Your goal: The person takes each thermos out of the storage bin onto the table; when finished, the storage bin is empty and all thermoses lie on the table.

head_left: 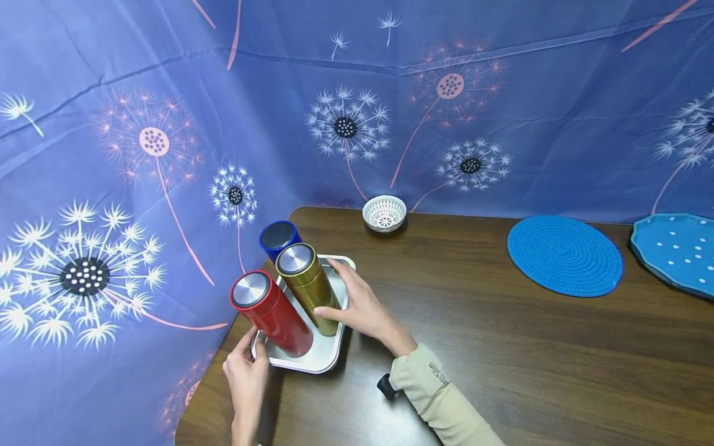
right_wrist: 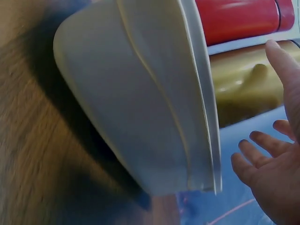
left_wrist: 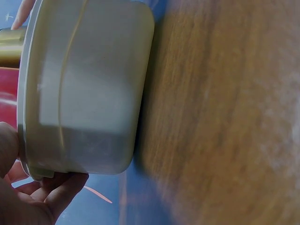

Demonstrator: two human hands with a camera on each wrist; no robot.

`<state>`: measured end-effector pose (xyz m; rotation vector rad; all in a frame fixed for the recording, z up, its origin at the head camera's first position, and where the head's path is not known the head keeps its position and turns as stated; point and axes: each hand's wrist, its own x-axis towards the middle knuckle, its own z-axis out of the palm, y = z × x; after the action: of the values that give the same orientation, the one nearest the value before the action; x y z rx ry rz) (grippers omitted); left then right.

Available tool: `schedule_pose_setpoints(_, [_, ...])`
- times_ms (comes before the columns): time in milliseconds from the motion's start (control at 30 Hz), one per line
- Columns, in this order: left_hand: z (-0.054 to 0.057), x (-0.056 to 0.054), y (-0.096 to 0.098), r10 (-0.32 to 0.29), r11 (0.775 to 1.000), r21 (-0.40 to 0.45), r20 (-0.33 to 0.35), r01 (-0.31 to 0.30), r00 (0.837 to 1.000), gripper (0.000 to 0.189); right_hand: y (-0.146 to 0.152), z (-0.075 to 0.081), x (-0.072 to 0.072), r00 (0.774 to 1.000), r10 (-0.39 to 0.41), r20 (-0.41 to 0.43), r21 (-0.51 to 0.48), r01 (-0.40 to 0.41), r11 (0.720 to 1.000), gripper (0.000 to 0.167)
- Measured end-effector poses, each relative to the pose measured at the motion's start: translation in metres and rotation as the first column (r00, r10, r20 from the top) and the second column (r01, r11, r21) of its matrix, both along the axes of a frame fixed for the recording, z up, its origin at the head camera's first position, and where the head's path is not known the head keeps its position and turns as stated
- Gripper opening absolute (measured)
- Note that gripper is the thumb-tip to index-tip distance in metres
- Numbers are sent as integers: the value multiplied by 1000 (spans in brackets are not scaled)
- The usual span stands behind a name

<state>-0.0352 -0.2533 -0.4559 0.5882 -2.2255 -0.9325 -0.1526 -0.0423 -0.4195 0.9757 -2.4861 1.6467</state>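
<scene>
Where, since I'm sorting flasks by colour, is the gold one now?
In the head view, left of centre, the gold flask stands in the white container, between the red flask and the right hand, with the blue flask behind it.

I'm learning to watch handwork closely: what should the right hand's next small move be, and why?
Probably curl the right hand round the gold flask: its thumb is up against the flask in the head view, yet its fingers extend without wrapping it. The left hand grips the rim of the white container, which may steady things.
</scene>
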Motion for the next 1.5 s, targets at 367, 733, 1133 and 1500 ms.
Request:
schedule_pose_setpoints(367, [0, 2, 2, 3, 1000, 3, -14, -3, 1000, 32, -27, -9, 4, 999, -40, 9, -50, 40, 998, 81])
schedule_pose_setpoints(733, [0, 3, 2, 2, 1000, 22, 2, -2, 1000, 31, -32, -7, 4, 995, -89, -33, -104, 86, 991, 73])
schedule_pose_setpoints(1133, [2, 3, 3, 3, 1000, 20, -8, -3, 1000, 31, -26, 31, 9, 990, -115, -87, -219, 93, 971, 72])
schedule_pose_setpoints(1500, [4, 4, 4, 0, 1000, 8, -29, 1, 1000, 30, -14, 65, 18, 989, -111, -97, -265, 82, 961, 73])
